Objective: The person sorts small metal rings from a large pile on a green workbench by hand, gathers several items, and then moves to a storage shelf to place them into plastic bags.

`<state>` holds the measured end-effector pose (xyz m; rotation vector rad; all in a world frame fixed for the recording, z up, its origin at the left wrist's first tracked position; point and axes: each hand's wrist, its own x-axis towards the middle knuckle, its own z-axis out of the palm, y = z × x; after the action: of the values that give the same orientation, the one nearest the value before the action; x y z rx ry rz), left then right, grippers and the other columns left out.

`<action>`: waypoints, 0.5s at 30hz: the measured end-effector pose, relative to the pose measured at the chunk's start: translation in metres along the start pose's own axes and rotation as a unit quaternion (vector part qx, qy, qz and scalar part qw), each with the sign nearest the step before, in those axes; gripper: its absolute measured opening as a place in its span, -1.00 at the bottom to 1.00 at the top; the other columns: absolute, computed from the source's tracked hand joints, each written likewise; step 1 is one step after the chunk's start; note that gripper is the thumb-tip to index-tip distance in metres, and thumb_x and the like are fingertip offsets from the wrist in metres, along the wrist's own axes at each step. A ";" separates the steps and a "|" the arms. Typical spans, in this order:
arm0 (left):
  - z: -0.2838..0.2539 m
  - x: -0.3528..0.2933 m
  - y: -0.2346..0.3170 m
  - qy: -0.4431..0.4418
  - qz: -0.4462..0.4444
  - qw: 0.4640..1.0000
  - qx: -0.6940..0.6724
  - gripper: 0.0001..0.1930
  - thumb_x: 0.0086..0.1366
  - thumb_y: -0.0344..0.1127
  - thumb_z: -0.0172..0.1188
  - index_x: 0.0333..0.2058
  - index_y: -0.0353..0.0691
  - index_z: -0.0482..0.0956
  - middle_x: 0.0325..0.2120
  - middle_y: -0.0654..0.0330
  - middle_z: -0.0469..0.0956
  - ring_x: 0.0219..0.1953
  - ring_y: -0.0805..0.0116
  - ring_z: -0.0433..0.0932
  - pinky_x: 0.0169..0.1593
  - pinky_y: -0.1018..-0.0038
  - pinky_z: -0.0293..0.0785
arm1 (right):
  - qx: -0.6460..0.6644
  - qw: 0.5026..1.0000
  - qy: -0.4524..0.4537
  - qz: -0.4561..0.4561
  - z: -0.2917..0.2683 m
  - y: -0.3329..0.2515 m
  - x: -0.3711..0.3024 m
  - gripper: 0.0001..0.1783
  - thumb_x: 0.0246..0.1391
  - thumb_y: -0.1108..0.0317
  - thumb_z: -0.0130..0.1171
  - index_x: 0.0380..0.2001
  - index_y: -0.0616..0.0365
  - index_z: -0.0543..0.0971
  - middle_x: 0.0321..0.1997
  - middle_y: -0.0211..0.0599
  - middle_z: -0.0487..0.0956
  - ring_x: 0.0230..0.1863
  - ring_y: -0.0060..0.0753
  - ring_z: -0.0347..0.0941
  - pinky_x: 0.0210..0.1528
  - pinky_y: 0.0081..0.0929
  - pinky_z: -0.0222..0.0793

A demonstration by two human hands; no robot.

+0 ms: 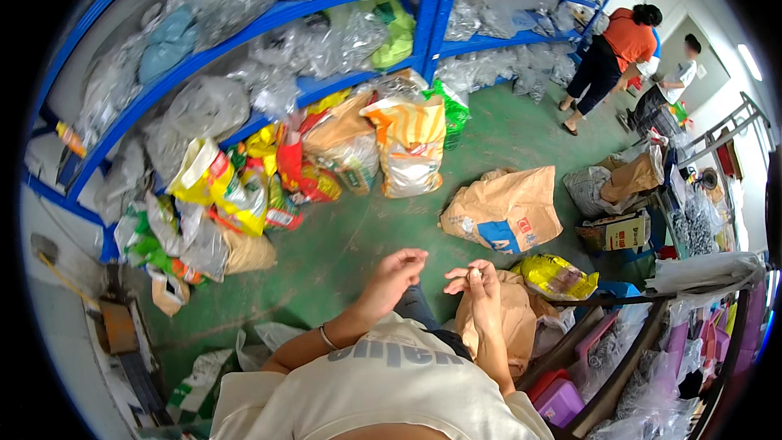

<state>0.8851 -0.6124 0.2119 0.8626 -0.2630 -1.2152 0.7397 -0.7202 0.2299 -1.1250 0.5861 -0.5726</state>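
In front of my chest, my two hands are raised a short way apart above the green floor (358,232). My left hand (393,279), with a band on its wrist, has loosely bent fingers pointing right, and I see nothing in it. My right hand (479,283) has its thumb pressed against bent fingers; whatever may lie between them is too small to make out. Below and beside my right hand stands a brown paper sack (515,322). A larger brown sack with a blue patch (498,210) lies beyond my hands. The yellow bag (558,277) is right of my right hand.
Blue shelves (326,4) filled with clear plastic bags line the far and left sides. Several colourful sacks (236,187) crowd the floor beneath. A rack with purple bins (562,402) is at right. Two people, one in an orange top (631,37), are at the far right.
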 end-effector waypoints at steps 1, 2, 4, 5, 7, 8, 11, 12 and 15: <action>0.006 0.025 0.002 -0.023 -0.011 0.997 0.069 -0.82 0.20 -0.43 0.03 -0.22 -0.34 0.44 -0.47 0.33 0.35 -0.49 0.62 0.28 -0.42 0.69 0.22 | -0.005 1.000 0.010 -0.010 -0.011 0.000 0.020 -0.82 0.21 0.31 -0.17 -0.25 0.21 0.22 -0.31 0.06 0.51 -0.49 -0.38 0.46 -0.41 -0.60 0.34; 0.012 0.050 0.002 -0.046 -0.021 0.989 0.137 -0.81 0.21 -0.39 0.05 -0.22 -0.34 0.44 -0.49 0.35 0.33 -0.51 0.65 0.25 -0.45 0.71 0.19 | -0.011 1.000 0.021 -0.021 -0.021 -0.001 0.039 -0.84 0.21 0.32 -0.17 -0.27 0.20 0.23 -0.32 0.05 0.51 -0.49 -0.40 0.45 -0.42 -0.61 0.32; 0.022 0.101 0.001 -0.091 -0.021 0.977 0.194 -0.81 0.21 -0.34 0.09 -0.25 -0.32 0.47 -0.52 0.42 0.36 -0.52 0.70 0.27 -0.47 0.72 0.22 | 0.009 0.998 0.054 -0.041 -0.038 -0.006 0.075 -0.89 0.18 0.39 -0.13 -0.37 0.20 0.28 -0.30 -0.02 0.53 -0.50 -0.53 0.38 -0.42 -0.66 0.28; 0.029 0.130 0.001 -0.119 -0.015 0.970 0.213 -0.81 0.22 -0.35 0.09 -0.22 -0.31 0.45 -0.47 0.41 0.39 -0.49 0.71 0.28 -0.45 0.74 0.21 | 0.008 0.994 0.083 -0.070 -0.047 -0.007 0.098 -0.90 0.15 0.40 -0.08 -0.39 0.21 0.33 -0.30 -0.09 0.53 -0.48 -0.56 0.36 -0.41 -0.67 0.26; 0.030 0.194 -0.011 -0.155 -0.009 0.952 0.265 -0.79 0.21 -0.36 0.10 -0.19 -0.29 0.44 -0.40 0.39 0.43 -0.41 0.74 0.29 -0.41 0.77 0.21 | -0.005 0.982 0.157 -0.109 -0.062 -0.008 0.144 -0.93 0.06 0.45 0.06 -0.43 0.24 0.46 -0.31 -0.31 0.53 -0.40 -0.66 0.32 -0.38 -0.72 0.21; 0.049 0.218 -0.001 -0.160 0.020 0.956 0.247 -0.81 0.23 -0.33 0.08 -0.22 -0.29 0.45 -0.46 0.43 0.41 -0.48 0.75 0.28 -0.46 0.77 0.19 | 0.007 0.979 0.184 -0.085 -0.067 -0.015 0.165 -0.95 0.02 0.46 0.11 -0.44 0.20 0.50 -0.31 -0.39 0.52 -0.42 -0.68 0.29 -0.34 -0.71 0.19; 0.084 0.282 0.027 -0.192 -0.015 0.945 0.264 -0.82 0.26 -0.30 0.03 -0.28 -0.30 0.45 -0.59 0.47 0.33 -0.61 0.75 0.21 -0.57 0.76 0.13 | 0.090 0.975 0.199 -0.038 -0.091 -0.044 0.222 -0.92 0.02 0.44 0.12 -0.42 0.21 0.55 -0.42 -0.46 0.53 -0.42 -0.69 0.30 -0.33 -0.72 0.19; 0.091 0.299 0.038 -0.193 0.014 0.944 0.266 -0.82 0.26 -0.30 0.03 -0.28 -0.30 0.46 -0.60 0.47 0.32 -0.60 0.75 0.20 -0.56 0.76 0.13 | 0.084 0.975 0.202 -0.033 -0.092 -0.053 0.241 -0.90 0.03 0.43 0.11 -0.41 0.21 0.55 -0.42 -0.46 0.53 -0.44 -0.69 0.30 -0.34 -0.72 0.19; 0.097 0.357 0.042 -0.185 0.054 0.931 0.311 -0.80 0.27 -0.30 0.01 -0.27 -0.33 0.46 -0.58 0.45 0.34 -0.58 0.74 0.22 -0.54 0.75 0.16 | 0.010 0.979 0.203 -0.024 -0.114 -0.079 0.286 -0.83 0.08 0.37 0.04 -0.35 0.24 0.54 -0.43 -0.44 0.52 -0.49 -0.67 0.28 -0.37 -0.72 0.20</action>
<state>0.9857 -0.9709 0.2134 1.1338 -1.0321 -1.1985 0.8560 -1.0166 0.2276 -1.0101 0.9039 -0.8589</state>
